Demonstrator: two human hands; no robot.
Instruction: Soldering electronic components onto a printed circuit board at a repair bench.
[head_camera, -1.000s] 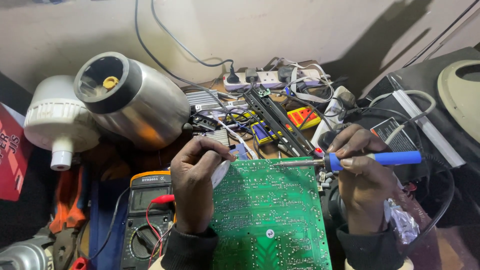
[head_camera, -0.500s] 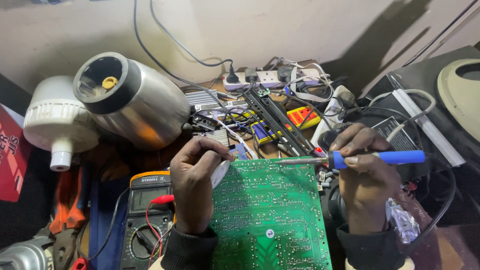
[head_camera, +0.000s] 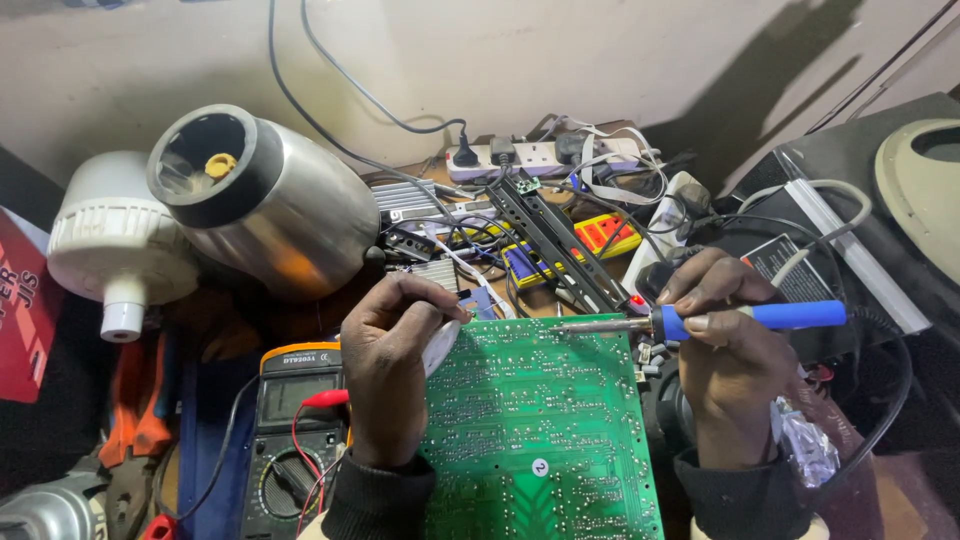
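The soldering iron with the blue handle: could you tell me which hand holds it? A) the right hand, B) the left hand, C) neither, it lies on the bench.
A: the right hand grips the soldering iron by its blue handle, with the tip over the top edge of the green circuit board.

Green circuit board (head_camera: 540, 430), blue-handled soldering iron (head_camera: 700, 321), yellow-edged black multimeter (head_camera: 295, 440), silver canister (head_camera: 265, 200)

Cluttered workbench (head_camera: 420, 172): green circuit board (head_camera: 540, 430), multimeter (head_camera: 295, 440), steel canister (head_camera: 265, 200), power strip (head_camera: 540, 155).
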